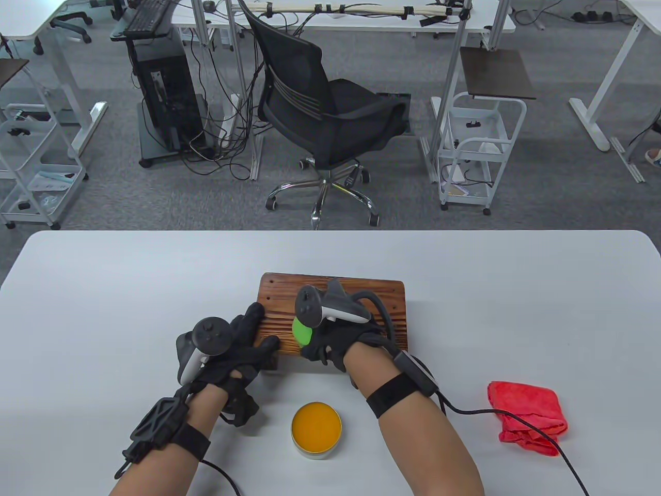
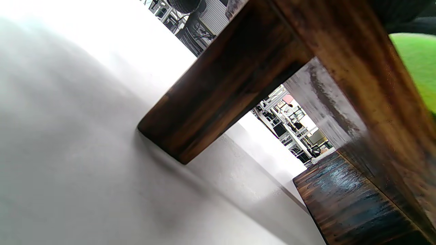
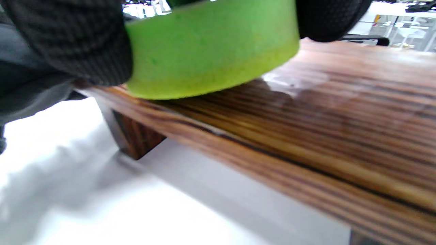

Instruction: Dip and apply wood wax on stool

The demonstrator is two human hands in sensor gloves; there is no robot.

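A small dark wooden stool (image 1: 387, 299) stands in the middle of the table. My right hand (image 1: 330, 341) grips a green sponge (image 1: 302, 330) and presses it on the stool's top near the front left edge; the right wrist view shows the sponge (image 3: 211, 47) between my gloved fingers (image 3: 68, 41), on the grained top (image 3: 323, 129). My left hand (image 1: 242, 341) holds the stool's front left corner, fingers on the top. The left wrist view shows the stool's leg (image 2: 218, 88) from below. An open tin of orange wax (image 1: 316, 423) sits in front of the stool, between my forearms.
A crumpled red cloth (image 1: 526, 416) lies on the table at the right, with my right glove's cable running past it. Beyond the table's far edge stand a black office chair (image 1: 330, 113) and a white cart (image 1: 477, 150).
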